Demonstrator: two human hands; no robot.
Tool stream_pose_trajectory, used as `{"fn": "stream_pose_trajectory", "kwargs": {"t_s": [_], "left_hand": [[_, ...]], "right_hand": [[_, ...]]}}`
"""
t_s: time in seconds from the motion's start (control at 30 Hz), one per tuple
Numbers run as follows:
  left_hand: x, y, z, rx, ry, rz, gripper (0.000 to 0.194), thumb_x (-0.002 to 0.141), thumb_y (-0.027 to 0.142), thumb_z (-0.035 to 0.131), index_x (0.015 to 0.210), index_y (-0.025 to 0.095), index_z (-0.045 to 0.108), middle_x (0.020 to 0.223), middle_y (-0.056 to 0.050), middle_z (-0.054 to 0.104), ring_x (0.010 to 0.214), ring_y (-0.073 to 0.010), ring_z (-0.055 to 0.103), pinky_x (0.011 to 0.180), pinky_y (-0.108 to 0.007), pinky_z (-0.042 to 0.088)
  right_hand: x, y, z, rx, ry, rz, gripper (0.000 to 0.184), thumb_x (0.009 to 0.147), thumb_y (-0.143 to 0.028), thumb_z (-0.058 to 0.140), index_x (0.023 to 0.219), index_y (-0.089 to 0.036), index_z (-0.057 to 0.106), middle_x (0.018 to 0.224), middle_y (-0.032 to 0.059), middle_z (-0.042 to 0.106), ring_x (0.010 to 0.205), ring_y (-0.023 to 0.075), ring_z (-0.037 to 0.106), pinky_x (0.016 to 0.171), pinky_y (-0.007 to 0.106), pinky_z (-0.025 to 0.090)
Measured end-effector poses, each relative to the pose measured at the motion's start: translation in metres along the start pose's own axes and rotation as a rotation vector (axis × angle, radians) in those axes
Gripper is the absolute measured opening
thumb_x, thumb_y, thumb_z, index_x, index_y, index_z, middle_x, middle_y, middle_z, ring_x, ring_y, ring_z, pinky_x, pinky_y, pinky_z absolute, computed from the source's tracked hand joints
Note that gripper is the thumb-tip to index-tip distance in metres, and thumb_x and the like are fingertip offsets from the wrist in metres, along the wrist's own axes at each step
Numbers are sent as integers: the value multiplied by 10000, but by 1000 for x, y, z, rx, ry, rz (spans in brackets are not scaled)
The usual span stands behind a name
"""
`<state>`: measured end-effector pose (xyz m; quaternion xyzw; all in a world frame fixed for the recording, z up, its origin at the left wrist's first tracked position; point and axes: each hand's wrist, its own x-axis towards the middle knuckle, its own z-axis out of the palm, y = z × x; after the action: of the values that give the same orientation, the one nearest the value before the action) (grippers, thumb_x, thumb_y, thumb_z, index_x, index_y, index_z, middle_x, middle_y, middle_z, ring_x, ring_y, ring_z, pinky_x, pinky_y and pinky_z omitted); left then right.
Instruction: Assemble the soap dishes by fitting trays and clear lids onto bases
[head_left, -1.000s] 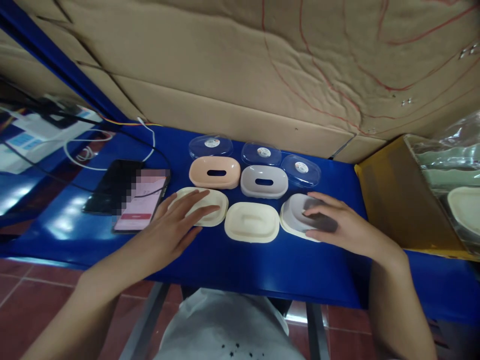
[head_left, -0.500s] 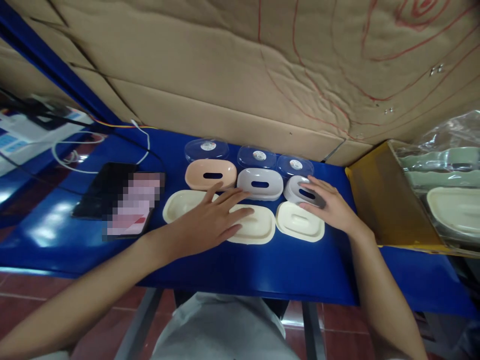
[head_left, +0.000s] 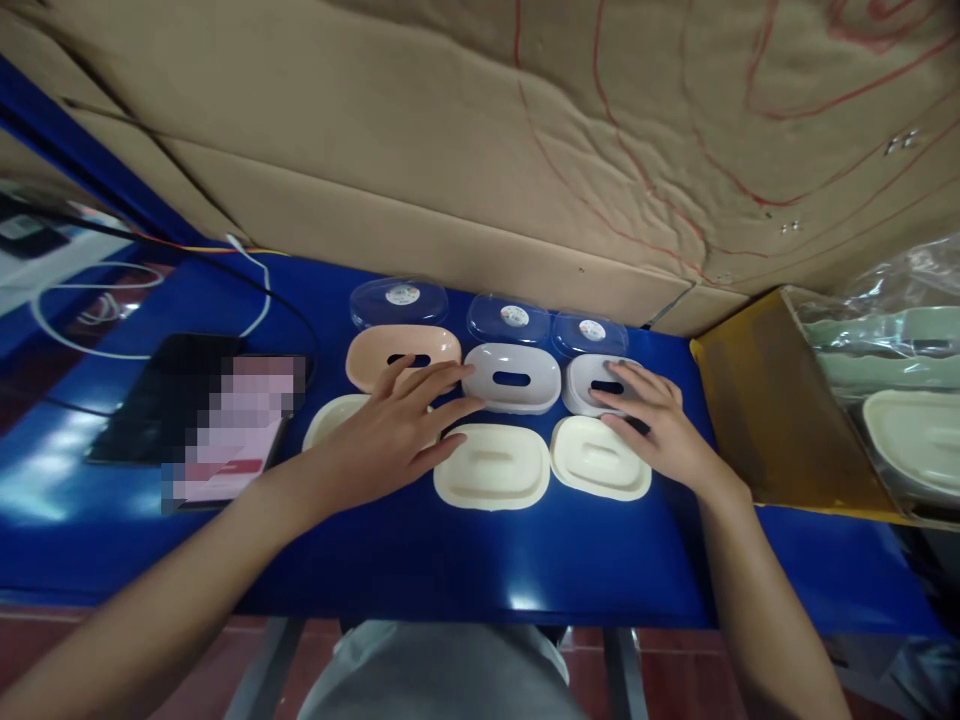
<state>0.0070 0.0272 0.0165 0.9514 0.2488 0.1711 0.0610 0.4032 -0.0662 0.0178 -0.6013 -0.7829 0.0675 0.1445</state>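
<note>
My left hand (head_left: 397, 425), fingers spread, hovers over the front of a peach slotted soap dish (head_left: 365, 362). Its fingertips reach the left edge of a pale grey slotted dish (head_left: 512, 358). Partly beneath that hand is a cream oval tray (head_left: 328, 422). My right hand (head_left: 664, 420) has its fingers apart over the right side of a smaller whitish slotted dish (head_left: 579, 382), which sits flat; whether every finger touches it is unclear. In front lie a second cream tray (head_left: 491, 478) and a smaller cream tray (head_left: 600, 465).
Behind the dishes lie clear lids with round stickers (head_left: 403, 296). Phones (head_left: 169, 390) and a white cable (head_left: 262, 300) are at left. On the right, an open box (head_left: 795, 400) holds wrapped green items and a cream tray (head_left: 919, 435). A cardboard wall (head_left: 420, 150) stands behind.
The small dish under my right hand has gone from tilted to flat. My left hand has shifted left, uncovering more of the middle cream tray. The view has moved slightly.
</note>
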Motion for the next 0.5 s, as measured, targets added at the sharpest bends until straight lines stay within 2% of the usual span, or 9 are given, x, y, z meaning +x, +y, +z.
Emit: {"fn": "stream_pose_trajectory", "kwargs": {"t_s": [0.13,0.37,0.5], "left_hand": [[0,2,1,23,-11,16,390,1125,274,515,1482,229,666,1644,-177,556,1554,-375,513,1340,-677,268],[1,9,4,-14,-20,6,391,1101,253,565,1469,251,698,1627,-166,579,1544,-374,530,1356,-661,258],[0,7,6,37,-14,9,429,1121,321,553,1534,237,634,1674,-197,523,1568,-407,497,1334,-697,275]], "right_hand": [[-2,-2,2,-13,-4,-30,356,1114,-455,553,1394,-358,751,1694,83,554,1605,355,460,1258,638,362],[0,-9,5,-21,53,-10,453,1094,-472,588,1530,-350,621,1654,129,575,1551,368,515,1228,609,390],[0,-15,5,-29,107,-56,507,1097,-433,600,1596,-372,530,1667,138,546,1549,371,514,1212,595,406]]}}
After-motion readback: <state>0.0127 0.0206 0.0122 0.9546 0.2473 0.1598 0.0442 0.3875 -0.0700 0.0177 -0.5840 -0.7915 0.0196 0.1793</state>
